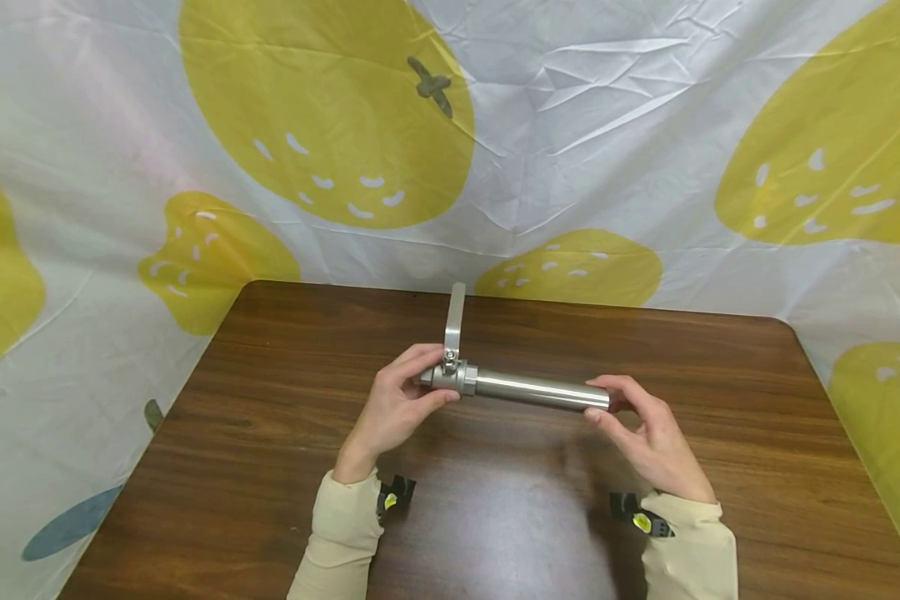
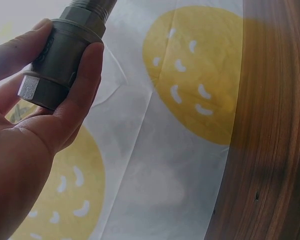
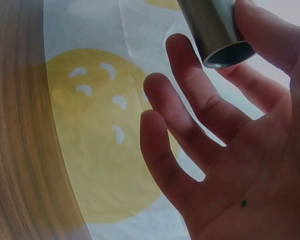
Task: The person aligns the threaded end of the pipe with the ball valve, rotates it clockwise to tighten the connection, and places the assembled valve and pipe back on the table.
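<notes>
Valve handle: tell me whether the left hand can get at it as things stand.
Likely yes: the left hand grips the valve close to the handle, which nothing visibly blocks, though the fingers would probably have to shift.

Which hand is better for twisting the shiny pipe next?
Probably the right hand: it pinches the pipe at the end away from the valve. The left hand grips the valve, so it seems better placed to keep that steady.
</notes>
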Tool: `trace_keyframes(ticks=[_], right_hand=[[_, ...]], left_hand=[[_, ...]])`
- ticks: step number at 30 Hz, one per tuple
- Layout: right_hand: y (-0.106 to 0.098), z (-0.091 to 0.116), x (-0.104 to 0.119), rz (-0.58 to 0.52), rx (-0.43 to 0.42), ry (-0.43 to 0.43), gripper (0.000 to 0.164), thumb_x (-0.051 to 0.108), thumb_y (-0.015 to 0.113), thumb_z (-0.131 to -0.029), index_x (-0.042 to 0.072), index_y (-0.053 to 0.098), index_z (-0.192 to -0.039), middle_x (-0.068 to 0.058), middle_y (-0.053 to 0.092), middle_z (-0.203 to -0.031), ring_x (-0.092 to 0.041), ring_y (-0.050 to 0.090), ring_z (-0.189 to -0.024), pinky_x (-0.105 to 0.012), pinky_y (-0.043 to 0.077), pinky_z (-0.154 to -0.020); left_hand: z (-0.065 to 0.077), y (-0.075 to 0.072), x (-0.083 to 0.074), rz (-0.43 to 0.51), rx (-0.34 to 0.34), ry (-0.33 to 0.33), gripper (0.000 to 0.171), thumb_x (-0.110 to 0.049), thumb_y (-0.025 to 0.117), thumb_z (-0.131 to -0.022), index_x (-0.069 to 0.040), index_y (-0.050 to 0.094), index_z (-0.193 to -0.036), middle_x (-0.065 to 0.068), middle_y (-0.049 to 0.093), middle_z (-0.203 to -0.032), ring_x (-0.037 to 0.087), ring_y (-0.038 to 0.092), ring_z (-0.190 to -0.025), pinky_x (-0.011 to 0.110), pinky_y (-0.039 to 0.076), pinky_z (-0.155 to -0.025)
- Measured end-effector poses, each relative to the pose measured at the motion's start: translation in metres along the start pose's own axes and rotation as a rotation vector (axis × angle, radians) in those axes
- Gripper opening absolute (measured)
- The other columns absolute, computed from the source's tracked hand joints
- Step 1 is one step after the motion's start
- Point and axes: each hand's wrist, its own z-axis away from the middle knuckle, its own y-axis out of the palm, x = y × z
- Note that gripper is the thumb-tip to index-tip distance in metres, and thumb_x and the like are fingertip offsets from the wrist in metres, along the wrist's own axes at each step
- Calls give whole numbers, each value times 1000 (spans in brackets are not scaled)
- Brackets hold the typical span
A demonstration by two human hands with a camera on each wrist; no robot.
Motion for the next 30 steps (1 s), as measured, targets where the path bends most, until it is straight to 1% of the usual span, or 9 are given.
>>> trace_keyframes(ticks=[8,14,19,22,24,27,30], right_hand=[[1,-1,0,6,-11,17,27,5,63,-82,9,57,-109,2,60,-86,-4,52,-78,-15,42,-60],[0,-1,0,4,-8,28,22,6,61,-84,9,58,-106,1,59,-86,-3,52,-79,-14,42,-64],[1,0,0,16,-7,36,18,8,59,-86,9,58,-103,-2,61,-84,-2,53,-79,-13,42,-65],[1,0,0,30,-12,35,16,9,59,-86,9,59,-103,-4,61,-83,-2,53,-78,-13,41,-65],[2,-1,0,39,-18,37,16,10,58,-86,9,59,-102,-4,61,-82,-1,52,-77,-13,41,-64],[2,-1,0,32,-22,47,17,9,57,-87,9,59,-104,-3,61,-83,0,52,-78,-12,41,-64],[3,-2,-1,22,-24,58,19,9,57,-88,8,59,-107,-1,61,-85,1,52,-79,-12,42,-63]], left_hand=[[0,0,0,-9,3,0,47,1,71,-72,1,55,-117,10,52,-114,18,52,-95,26,52,-77],[-1,0,-2,-9,4,-3,47,3,70,-72,2,55,-117,12,51,-115,17,52,-95,27,53,-76],[-1,2,-13,-4,6,-24,47,9,68,-72,7,53,-116,17,50,-115,15,52,-94,25,53,-76],[-1,4,-20,-8,9,-25,46,12,67,-71,11,52,-115,20,50,-114,14,51,-92,25,53,-74],[-1,4,-22,-9,11,-24,46,12,67,-71,11,52,-114,21,49,-114,14,51,-92,24,53,-74],[-1,4,-21,-4,13,-20,46,12,67,-71,11,52,-114,21,49,-114,14,51,-92,23,53,-74],[0,3,-13,3,10,-16,46,10,68,-71,9,53,-115,19,50,-114,15,52,-92,23,52,-74]])
